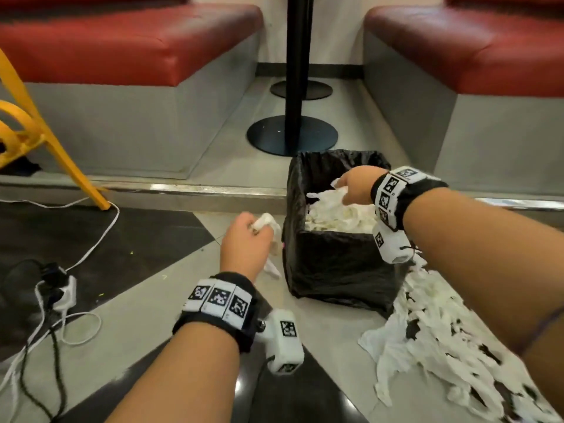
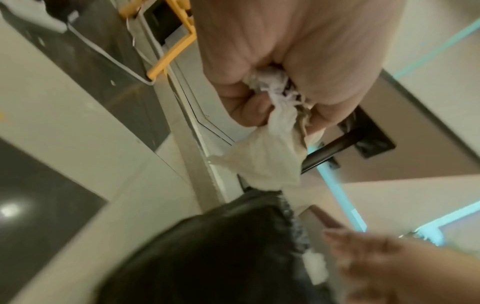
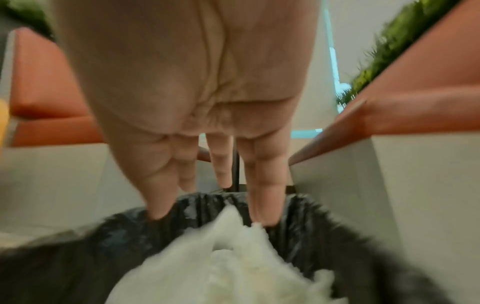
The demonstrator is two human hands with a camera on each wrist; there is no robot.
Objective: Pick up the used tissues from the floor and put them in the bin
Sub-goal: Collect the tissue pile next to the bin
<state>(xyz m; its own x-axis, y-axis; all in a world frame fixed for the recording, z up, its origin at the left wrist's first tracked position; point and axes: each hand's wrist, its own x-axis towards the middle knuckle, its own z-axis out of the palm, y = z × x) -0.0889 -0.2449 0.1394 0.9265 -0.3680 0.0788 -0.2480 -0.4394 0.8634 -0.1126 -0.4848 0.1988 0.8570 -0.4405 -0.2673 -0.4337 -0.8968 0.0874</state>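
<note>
the bin (image 1: 332, 261), lined with a black bag, stands on the floor (image 1: 171, 303) right of centre in the head view, with a heap of crumpled white tissues (image 1: 338, 213) inside, reaching close to the rim. the right hand (image 1: 355, 186) is over the bin opening, in the upper right part of the bin; in the right wrist view its fingers (image 3: 265, 179) are extended and spread, pointing down towards the tissues in the bin, with one fingertip at or very near a tuft of tissue; actual contact cannot be told through the blur. the left hand (image 1: 247, 244) is just left of the bin, at centre frame, and is closed round a wad of tissue (image 2: 265, 156); in the left wrist view the fingers are curled tight on the crumpled end and a loose flap hangs below the hand. a large spread of torn tissues on the floor (image 1: 451, 340) lies at the lower right of the head view, starting beside the bin's right corner. at the top of the frame, two red seats (image 1: 122, 41) flank a black pole (image 1: 297, 56) on a round base. a yellow chair leg (image 1: 65, 160) is at the left edge, with a white cable (image 1: 100, 236) and a power strip (image 1: 65, 296) at lower left.
</note>
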